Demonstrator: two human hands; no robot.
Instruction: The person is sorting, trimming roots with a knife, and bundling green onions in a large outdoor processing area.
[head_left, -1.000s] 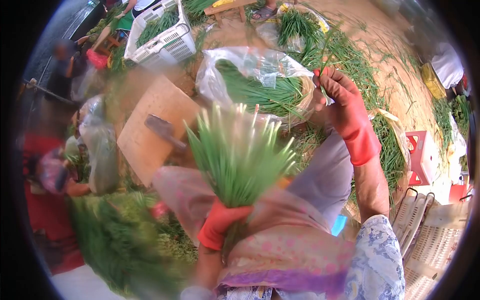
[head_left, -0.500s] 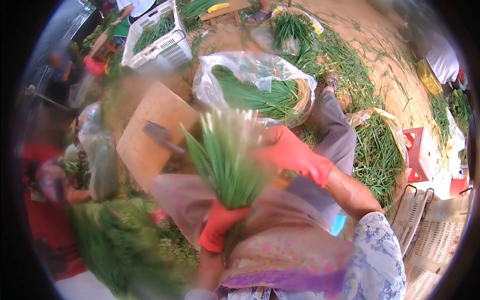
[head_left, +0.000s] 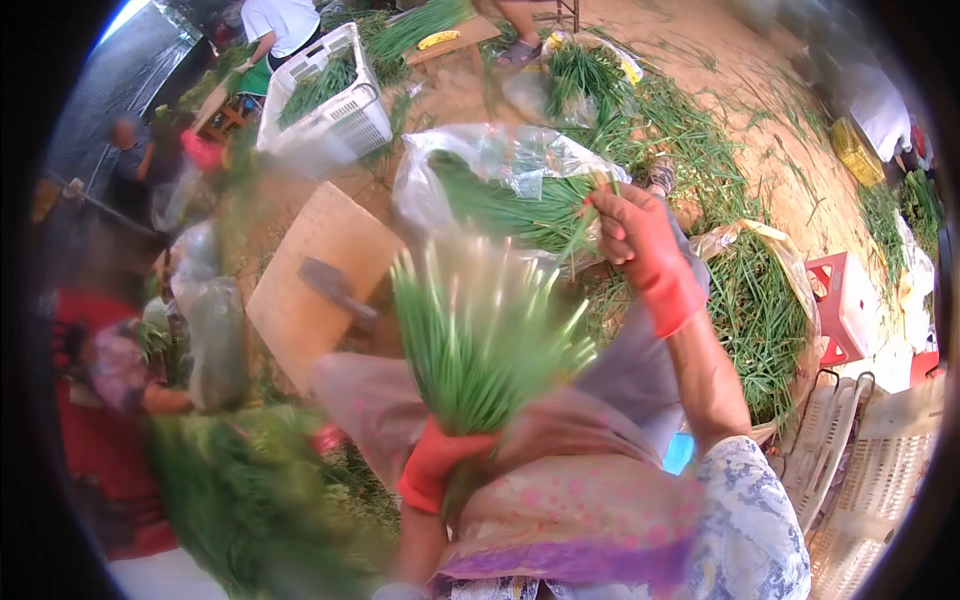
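Observation:
A thick bunch of chives (head_left: 480, 360), pale ends up, stands fanned out in my left hand (head_left: 443, 465), whose orange-red glove wraps round its lower part. My right hand (head_left: 637, 235), in the same kind of glove, is raised to the right above the bunch. Its fingertips are pinched, and a thin green chive stalk (head_left: 575, 243) hangs from them toward the bunch. Behind that hand lies a clear plastic bag (head_left: 420, 185) full of chives. A wooden board (head_left: 290, 300) with a blurred, dark-bladed tool (head_left: 335, 285) on it stands left of the bunch.
A white crate (head_left: 345, 135) of greens stands at the back left. Loose greens (head_left: 760, 310) fill an open bag at right, near a red-and-white crate (head_left: 840, 305) and a woven chair (head_left: 870, 480). A heap of greens (head_left: 250, 500) lies front left. Other people sit around.
My right hand has moved up and right, away from the bunch, with a stalk now in its fingers. The bunch looks more spread; my left hand has kept hold of it.

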